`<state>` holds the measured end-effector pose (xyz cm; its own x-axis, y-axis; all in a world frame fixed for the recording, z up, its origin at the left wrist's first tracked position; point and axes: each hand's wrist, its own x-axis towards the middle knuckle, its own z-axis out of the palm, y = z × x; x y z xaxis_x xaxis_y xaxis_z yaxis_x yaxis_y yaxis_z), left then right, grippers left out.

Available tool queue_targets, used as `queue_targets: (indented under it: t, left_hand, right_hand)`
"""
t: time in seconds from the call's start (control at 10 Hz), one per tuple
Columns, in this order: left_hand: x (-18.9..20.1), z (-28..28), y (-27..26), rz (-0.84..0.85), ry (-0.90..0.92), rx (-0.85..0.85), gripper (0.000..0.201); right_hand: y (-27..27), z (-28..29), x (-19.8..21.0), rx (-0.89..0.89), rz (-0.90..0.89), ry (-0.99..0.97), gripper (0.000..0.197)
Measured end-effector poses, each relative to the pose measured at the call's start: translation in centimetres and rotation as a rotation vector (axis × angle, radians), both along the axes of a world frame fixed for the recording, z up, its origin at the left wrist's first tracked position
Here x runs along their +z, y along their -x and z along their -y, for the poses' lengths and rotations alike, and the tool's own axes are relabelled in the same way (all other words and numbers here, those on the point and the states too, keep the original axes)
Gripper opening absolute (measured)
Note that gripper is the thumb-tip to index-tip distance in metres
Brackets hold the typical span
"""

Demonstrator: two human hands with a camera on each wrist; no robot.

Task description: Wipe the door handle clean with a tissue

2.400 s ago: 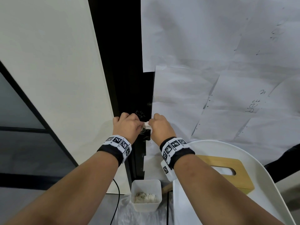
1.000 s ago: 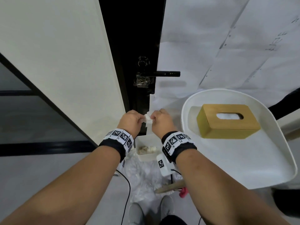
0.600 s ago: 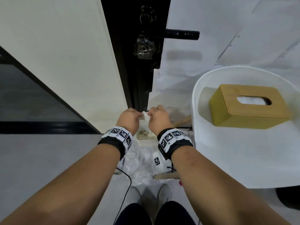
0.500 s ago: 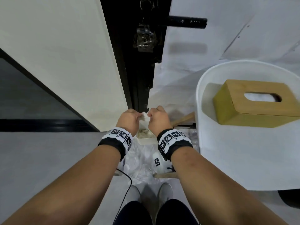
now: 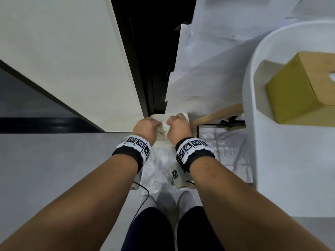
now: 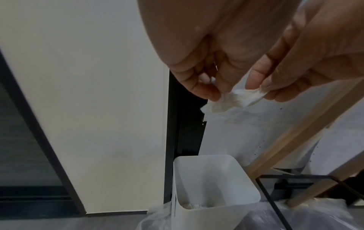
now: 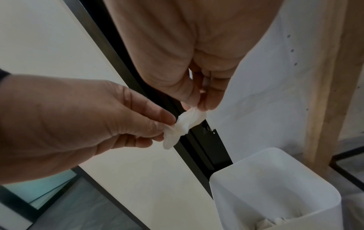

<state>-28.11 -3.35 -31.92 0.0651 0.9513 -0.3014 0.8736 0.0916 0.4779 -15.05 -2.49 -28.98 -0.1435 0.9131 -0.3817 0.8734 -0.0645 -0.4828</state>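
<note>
A crumpled white tissue (image 5: 164,126) (image 6: 236,99) (image 7: 183,124) hangs between my two hands, low down near the floor. My left hand (image 5: 147,127) (image 6: 208,87) pinches one end and my right hand (image 5: 178,127) (image 7: 199,99) pinches the other. Both hands hover above a small white bin (image 5: 163,144) (image 6: 214,182) (image 7: 275,186) that holds several used tissues. The door handle is out of view above the top of the head view; only the dark door edge (image 5: 155,57) shows.
A white round table (image 5: 282,142) stands at the right with a yellow-wood tissue box (image 5: 301,87) on it. Its wooden leg (image 6: 295,137) passes close to the bin. White paper sheets (image 5: 213,60) cover the door. Clear plastic (image 5: 159,171) lies on the floor by my shoes.
Both hands came down from the door handle with the tissue between them and now hang over the bin. The head view tilted down, so the handle left the picture.
</note>
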Motion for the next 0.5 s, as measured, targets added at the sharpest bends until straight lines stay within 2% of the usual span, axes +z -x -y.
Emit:
queue_targets:
  t: [0.2, 0.3, 0.5]
  left_hand:
    - [-1.6, -0.8, 0.0, -0.029, 0.069, -0.011, 0.038]
    - [-2.0, -1.2, -0.1, -0.026, 0.126, -0.009, 0.048]
    - [-2.9, -1.3, -0.1, -0.035, 0.188, 0.038, 0.058]
  right_hand:
    - [0.2, -0.6, -2.0, -0.016, 0.024, 0.039, 0.038]
    - [0.2, -1.0, -2.6, -0.04, 0.005, 0.103, 0.048]
    - [-0.2, -1.1, -3.8, -0.085, -0.03, 0.102, 0.049]
